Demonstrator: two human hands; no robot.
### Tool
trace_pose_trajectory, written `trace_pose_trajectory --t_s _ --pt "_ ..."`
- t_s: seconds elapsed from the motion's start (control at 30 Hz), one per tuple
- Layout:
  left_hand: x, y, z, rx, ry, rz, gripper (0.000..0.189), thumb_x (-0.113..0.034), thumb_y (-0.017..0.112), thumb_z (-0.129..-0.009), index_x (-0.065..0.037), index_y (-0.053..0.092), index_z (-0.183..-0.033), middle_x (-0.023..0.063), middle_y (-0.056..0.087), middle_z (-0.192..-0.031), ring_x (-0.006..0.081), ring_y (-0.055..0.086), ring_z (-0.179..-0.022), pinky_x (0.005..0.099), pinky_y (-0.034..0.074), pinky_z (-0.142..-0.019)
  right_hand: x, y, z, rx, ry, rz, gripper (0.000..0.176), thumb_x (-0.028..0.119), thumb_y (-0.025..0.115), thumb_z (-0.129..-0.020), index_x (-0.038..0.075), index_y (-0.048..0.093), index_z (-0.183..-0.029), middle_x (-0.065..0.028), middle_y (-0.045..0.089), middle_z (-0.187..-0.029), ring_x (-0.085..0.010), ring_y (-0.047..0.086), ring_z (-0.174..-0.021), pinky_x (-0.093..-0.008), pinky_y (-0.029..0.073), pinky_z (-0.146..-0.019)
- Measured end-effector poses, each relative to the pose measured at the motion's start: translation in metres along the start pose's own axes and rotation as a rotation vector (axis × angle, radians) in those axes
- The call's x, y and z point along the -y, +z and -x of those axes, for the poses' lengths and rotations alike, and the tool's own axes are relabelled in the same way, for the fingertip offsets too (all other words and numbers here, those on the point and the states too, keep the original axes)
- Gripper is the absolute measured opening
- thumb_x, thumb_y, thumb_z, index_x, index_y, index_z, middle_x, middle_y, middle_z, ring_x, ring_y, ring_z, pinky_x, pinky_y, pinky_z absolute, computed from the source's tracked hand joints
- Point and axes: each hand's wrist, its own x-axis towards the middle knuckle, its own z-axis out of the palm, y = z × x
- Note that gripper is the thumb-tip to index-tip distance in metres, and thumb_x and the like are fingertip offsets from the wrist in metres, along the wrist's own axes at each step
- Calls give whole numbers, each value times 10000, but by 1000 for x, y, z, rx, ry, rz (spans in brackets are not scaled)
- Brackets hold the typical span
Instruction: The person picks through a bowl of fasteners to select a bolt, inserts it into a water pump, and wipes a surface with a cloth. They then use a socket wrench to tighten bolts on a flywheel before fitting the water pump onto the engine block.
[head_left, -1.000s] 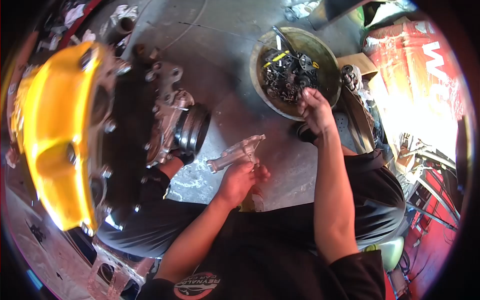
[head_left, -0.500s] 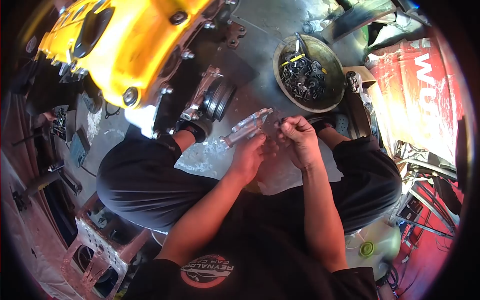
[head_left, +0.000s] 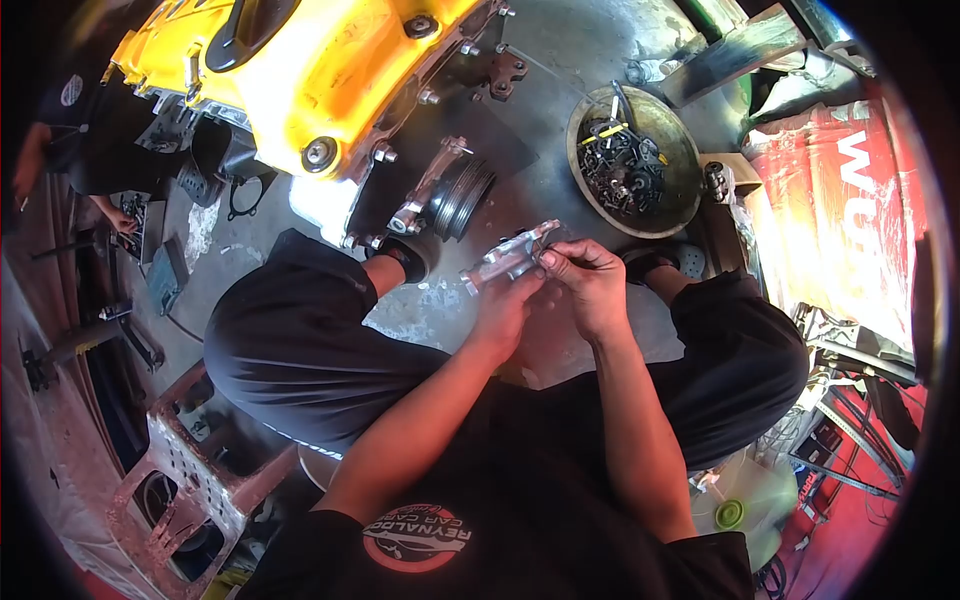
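Observation:
In my left hand [head_left: 503,312] is a silver cast-metal engine part [head_left: 500,262] with tube-like sections, held tilted above the floor between my knees. My right hand [head_left: 598,290] is pinched closed against the part's right end. Whatever sits between its thumb and forefinger is too small and hidden to make out. Just beyond the part, a black ribbed pulley [head_left: 463,200] lies on the floor beside a metal bracket [head_left: 428,190].
A yellow-covered engine [head_left: 290,80] stands at the upper left. A round basin [head_left: 682,190] holds many bolts and small parts. Another person's hand [head_left: 122,220] is at far left, near a tray. A worn plastic chair [head_left: 190,470] stands lower left, red sheeting [head_left: 850,200] to the right.
My right hand has come in from slightly apart to touch the part's end. The part has turned a little in my left hand. Another person has appeared at left.

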Motion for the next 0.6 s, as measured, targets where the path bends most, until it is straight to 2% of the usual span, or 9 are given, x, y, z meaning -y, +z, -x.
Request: trace_pose_trajectory --t_s 0.07,0.23,0.33,0.43,0.6 --pt "1 3 0 -22 -1 1 295 -145 597 -952 -74 591 -1238 35 663 -1062 141 648 -832 280 500 -670 0 0 0 -19 -3 -4 112 27 771 -825 -17 689 -887 -69 693 -811 -82 610 -671 -216 482 -557" --pt "0 6 0 -8 40 -116 304 -147 598 -949 -80 590 -1245 23 652 -1070 117 629 -842 262 497 -675 6 2 2 -44 37 -49 132 40 767 -832 -11 675 -912 -76 691 -795 -87 611 -631 -213 474 -499" --pt "-1 4 0 -16 34 -186 314 -169 606 -951 -83 577 -1252 30 646 -1077 131 641 -889 273 512 -713 -2 5 0 -90 -61 -40 138 50 762 -840 -3 655 -909 -74 686 -779 -90 619 -622 -213 472 -469" --pt "1 3 1 -29 57 -233 316 -180 617 -947 -82 581 -1246 31 643 -1087 130 639 -921 277 514 -741 -3 4 2 -69 -65 -16 121 36 732 -862 4 623 -902 -79 675 -801 -126 621 -649 -245 495 -541" --pt "3 -1 0 -36 90 -302 318 -181 632 -936 -74 590 -1232 28 642 -1086 116 620 -914 277 505 -760 -6 3 4 -71 -64 56 112 43 731 -866 16 626 -896 -48 665 -806 -114 623 -703 -234 494 -619"
